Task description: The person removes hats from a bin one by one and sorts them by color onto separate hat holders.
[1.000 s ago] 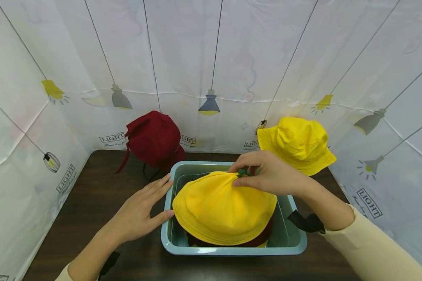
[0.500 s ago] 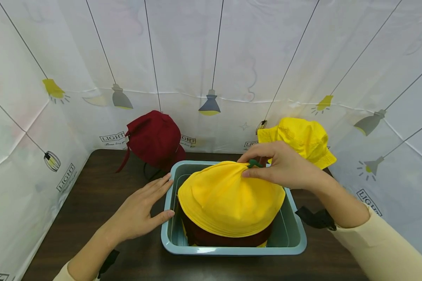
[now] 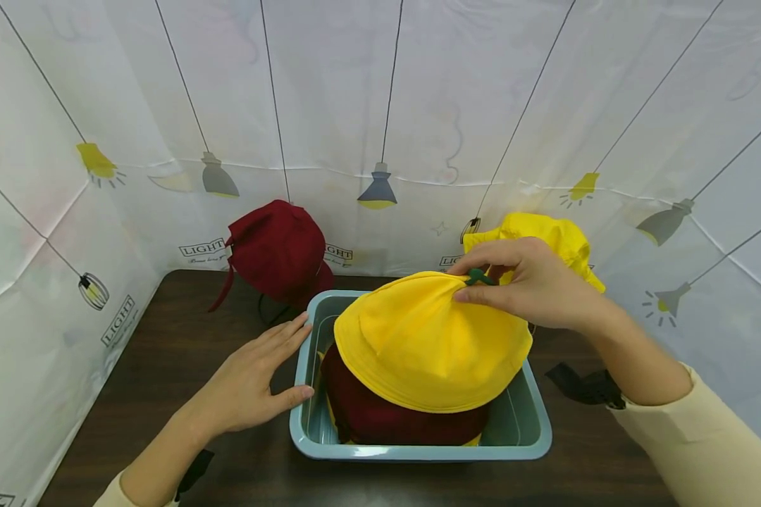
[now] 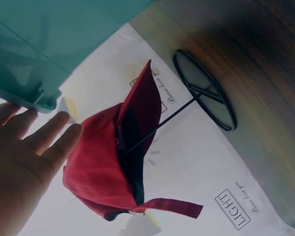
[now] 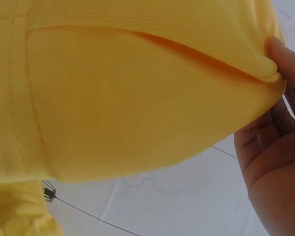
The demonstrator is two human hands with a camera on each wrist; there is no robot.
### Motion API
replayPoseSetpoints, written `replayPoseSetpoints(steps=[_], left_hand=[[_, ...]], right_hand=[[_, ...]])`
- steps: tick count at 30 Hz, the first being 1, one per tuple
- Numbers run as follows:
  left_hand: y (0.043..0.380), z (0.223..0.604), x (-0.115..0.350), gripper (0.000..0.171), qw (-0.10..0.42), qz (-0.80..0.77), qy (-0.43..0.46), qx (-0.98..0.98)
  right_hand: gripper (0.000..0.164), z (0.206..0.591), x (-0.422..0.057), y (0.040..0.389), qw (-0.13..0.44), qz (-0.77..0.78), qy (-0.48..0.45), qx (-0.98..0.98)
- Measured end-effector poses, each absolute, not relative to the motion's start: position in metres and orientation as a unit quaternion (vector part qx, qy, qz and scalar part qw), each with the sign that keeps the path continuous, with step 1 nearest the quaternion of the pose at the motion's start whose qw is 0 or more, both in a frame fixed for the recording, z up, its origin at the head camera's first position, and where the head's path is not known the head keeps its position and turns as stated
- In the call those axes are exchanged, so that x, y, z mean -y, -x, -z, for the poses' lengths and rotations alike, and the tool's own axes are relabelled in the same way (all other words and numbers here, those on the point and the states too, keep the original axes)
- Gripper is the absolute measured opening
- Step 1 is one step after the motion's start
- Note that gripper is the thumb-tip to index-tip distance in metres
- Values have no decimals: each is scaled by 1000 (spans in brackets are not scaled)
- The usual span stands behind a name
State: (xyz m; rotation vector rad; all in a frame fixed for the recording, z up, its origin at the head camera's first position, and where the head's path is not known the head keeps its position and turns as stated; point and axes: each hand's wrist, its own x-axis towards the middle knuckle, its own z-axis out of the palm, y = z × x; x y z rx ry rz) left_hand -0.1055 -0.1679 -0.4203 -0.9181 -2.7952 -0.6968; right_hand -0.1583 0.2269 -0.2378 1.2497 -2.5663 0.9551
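Observation:
My right hand pinches the crown of a yellow bucket hat, beside a small green piece on its top. The hat hangs tilted over a blue-green plastic basin. Beneath it in the basin lies a dark red cap, with bits of yellow fabric at its edges. With straight, spread fingers my left hand touches the basin's left rim. In the right wrist view, thumb and fingers gather the hat's cloth into a fold.
Behind the basin on the left, another red cap sits on a black wire stand. A second yellow hat stands at the back right, partly hidden by my right hand. Lamp-printed cloth walls the dark wooden table.
My right hand has lifted the yellow hat up and to the right, and more of the red cap below shows. The left hand has stayed on the basin's rim.

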Motion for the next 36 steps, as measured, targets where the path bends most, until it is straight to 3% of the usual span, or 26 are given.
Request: replayPoseSetpoints(steps=[36], left_hand=[[105,421,169,87,59,238,304,921]], right_hand=[[34,200,-254,162,147,-316,-354,868]])
